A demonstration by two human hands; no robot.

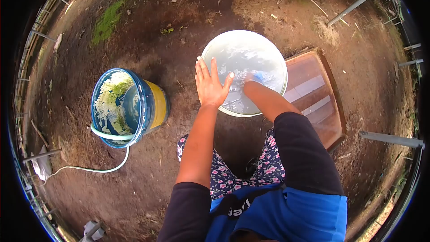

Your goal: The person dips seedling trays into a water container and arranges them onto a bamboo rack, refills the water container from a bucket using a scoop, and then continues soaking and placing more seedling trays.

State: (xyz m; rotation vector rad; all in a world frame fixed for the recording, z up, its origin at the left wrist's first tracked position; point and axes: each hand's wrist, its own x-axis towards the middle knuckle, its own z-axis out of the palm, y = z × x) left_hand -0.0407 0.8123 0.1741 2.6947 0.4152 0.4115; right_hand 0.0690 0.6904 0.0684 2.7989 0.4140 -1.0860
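A round white basin (219, 47) holds cloudy water on the ground in front of me. Over its left rim my left hand (212, 83) is spread, fingers apart, with nothing in it. My right hand (252, 79) is dipped in the water near the middle of the basin, its fingers blurred and partly under the surface. Beside it a small blue item (260, 77) shows faintly in the water; whether the hand grips it is unclear.
A blue and yellow bucket (156, 105) full of water stands at the left, with a pale hose (112, 136) over its rim. A wooden-framed panel (329, 121) lies right of the basin. Metal posts (354, 6) stand farther out.
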